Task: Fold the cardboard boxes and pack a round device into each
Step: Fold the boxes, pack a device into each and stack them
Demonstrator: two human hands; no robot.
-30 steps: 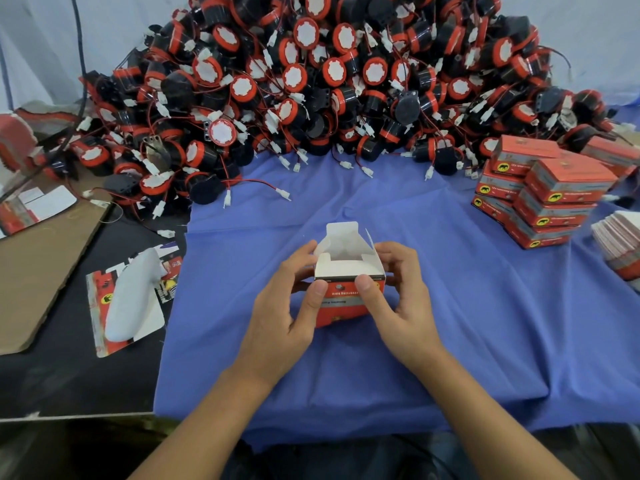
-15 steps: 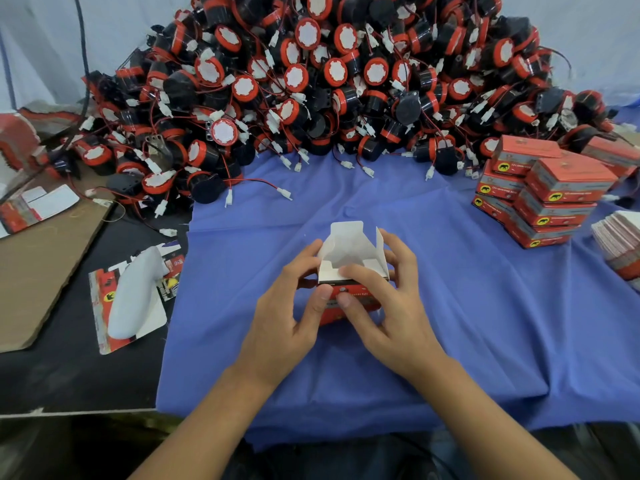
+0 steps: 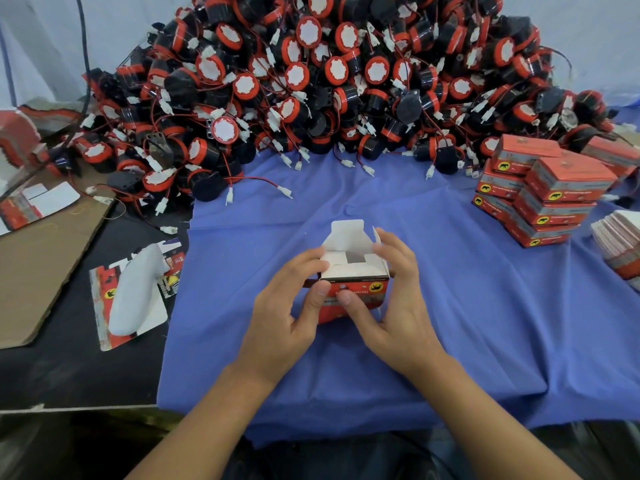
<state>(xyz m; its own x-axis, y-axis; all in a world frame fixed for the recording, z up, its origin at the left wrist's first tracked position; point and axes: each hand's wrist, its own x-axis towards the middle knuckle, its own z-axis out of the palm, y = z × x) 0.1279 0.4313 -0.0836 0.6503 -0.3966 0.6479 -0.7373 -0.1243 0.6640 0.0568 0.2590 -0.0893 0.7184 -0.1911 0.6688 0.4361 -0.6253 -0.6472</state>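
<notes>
Two hands on one box, that's my remote feed right now. Left hand [image 3: 287, 313] and right hand [image 3: 398, 306] both grip the red cardboard box [image 3: 353, 282], fingers curled round its sides, thumbs on the front face. Top flaps are open, white inside showing.

Reply: where's it sitting though?

Me: Middle of the surface, upright on the blue cloth [image 3: 450, 341], close to me. Can't tell if anything's in it. The pile of round black-and-red devices [image 3: 329, 81] is heaped along the far edge, wires trailing onto the cloth. Closed boxes [image 3: 547, 195] are stacked far right, well apart from my hands.
</notes>
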